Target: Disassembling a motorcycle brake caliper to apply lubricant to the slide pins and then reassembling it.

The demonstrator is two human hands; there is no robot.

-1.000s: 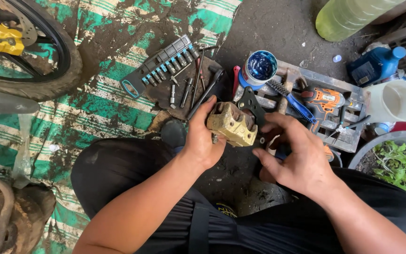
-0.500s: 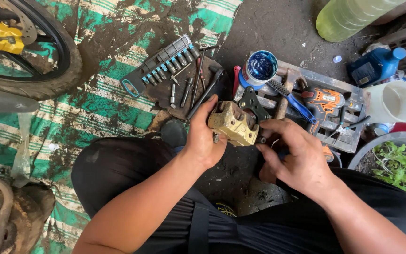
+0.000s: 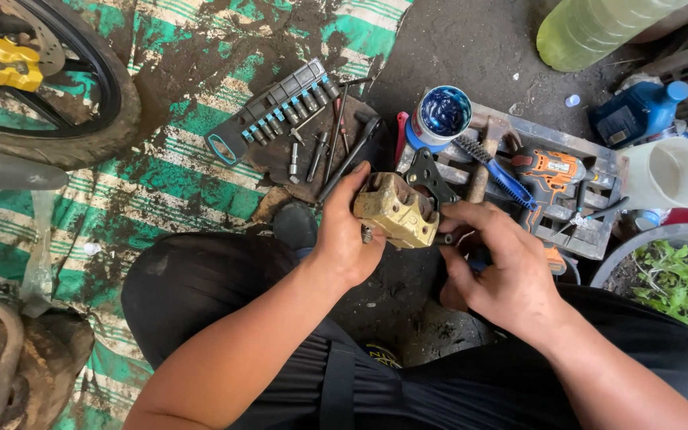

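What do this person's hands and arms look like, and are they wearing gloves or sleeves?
No gloves: the left hand and right hand are bare, smudged with dark grime on fingers and knuckles. Both forearms are bare too, with no sleeves, watch or rings in view. Below them shows black clothing with a strap.

A dull gold cast-metal brake caliper [image 3: 396,212] carries a black bracket. The dirty woven ground mat [image 3: 193,171] is striped green and white. Far right, a round open tub [image 3: 442,114] holds deep blue grease.
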